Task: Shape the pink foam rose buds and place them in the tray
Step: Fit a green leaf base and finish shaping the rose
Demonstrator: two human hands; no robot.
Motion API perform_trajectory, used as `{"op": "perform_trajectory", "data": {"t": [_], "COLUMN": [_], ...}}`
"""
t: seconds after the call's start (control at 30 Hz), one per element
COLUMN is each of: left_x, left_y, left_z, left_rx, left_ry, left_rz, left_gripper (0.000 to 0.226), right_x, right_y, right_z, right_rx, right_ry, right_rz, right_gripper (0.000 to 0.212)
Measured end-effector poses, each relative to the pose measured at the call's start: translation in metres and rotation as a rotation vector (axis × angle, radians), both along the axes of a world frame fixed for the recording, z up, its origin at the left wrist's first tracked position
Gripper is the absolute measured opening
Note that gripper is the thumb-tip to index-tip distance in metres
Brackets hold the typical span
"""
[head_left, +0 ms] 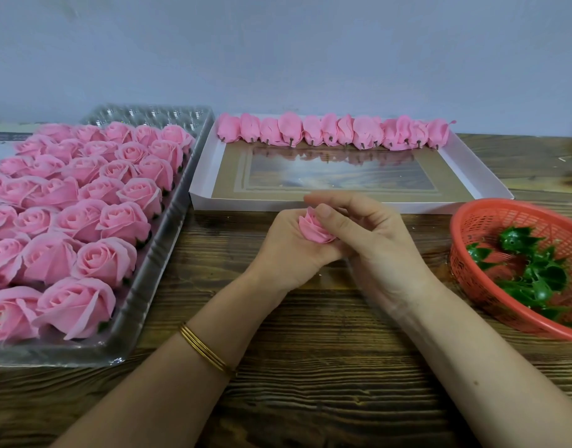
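Note:
Both hands meet over the middle of the wooden table around one pink foam rose bud [313, 229]. My left hand [286, 250] cups the bud from below and the left. My right hand [365, 234] curls its thumb and fingers over the bud's top and right side. A clear plastic tray [168, 227] on the left holds several rows of shaped pink roses [103, 260]. At the back, a white cardboard box lid [202, 185] carries a row of unshaped pink buds [336, 130] along its far edge.
A red plastic basket [465, 240] at the right holds several green plastic calyxes [537, 273]. A gold bangle [205, 349] circles my left wrist. A pale wall stands close behind the table. Bare wood shows in front of my forearms.

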State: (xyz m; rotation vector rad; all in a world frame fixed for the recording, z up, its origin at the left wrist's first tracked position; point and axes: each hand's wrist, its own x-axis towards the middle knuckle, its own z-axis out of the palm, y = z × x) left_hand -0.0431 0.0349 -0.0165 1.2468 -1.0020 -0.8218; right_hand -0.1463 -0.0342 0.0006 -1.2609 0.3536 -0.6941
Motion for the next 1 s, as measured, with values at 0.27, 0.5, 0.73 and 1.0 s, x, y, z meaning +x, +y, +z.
{"op": "perform_trajectory", "data": {"t": [0.27, 0.5, 0.73, 1.0], "left_x": [0.0015, -0.0003, 0.0029, 0.0003], "left_y": [-0.0003, -0.0006, -0.0019, 0.0007], "left_z": [-0.0012, 0.0003, -0.0025, 0.0017], "left_rx": [0.02, 0.058, 0.077, 0.086], "left_ry": [-0.009, -0.103, -0.133, -0.168], "left_rz": [-0.039, 0.023, 0.017, 0.018], "left_gripper": [0.008, 0.004, 0.008, 0.006], "right_x": [0.0009, 0.0002, 0.0006, 0.0008], "right_y": [0.0003, 0.0005, 0.0006, 0.0001], "right_z": [-0.0021, -0.0041, -0.0055, -0.0062], "right_rx": [-0.157, -0.258, -0.299, -0.345], "right_ry": [0.044, 0.097, 0.174, 0.241], "right_rz": [-0.044, -0.033, -0.004, 0.062], "right_gripper": [0.019, 0.027, 0.04, 0.049]}}
